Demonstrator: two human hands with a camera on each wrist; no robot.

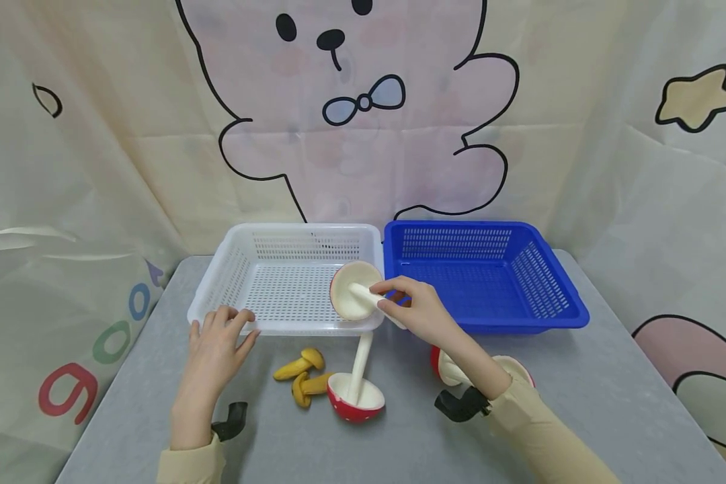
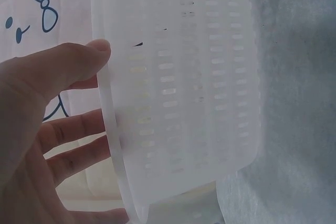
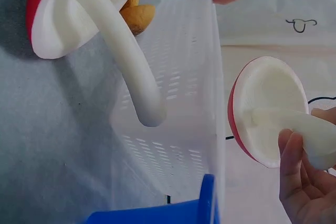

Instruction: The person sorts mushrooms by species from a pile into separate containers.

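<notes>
My right hand pinches the white stem of a red-capped toy mushroom, holding it over the right front part of the white basket. In the right wrist view the mushroom's pale underside faces the camera. At the basket's front left edge, my left hand rests on the rim with fingers spread. The left wrist view has its thumb touching the rim from the near side, the fingers reaching past it.
A blue basket stands right of the white one. In front lie two yellow mushrooms and another red-capped mushroom, stem up. More red-capped mushrooms lie partly hidden under the right forearm. A printed curtain hangs behind.
</notes>
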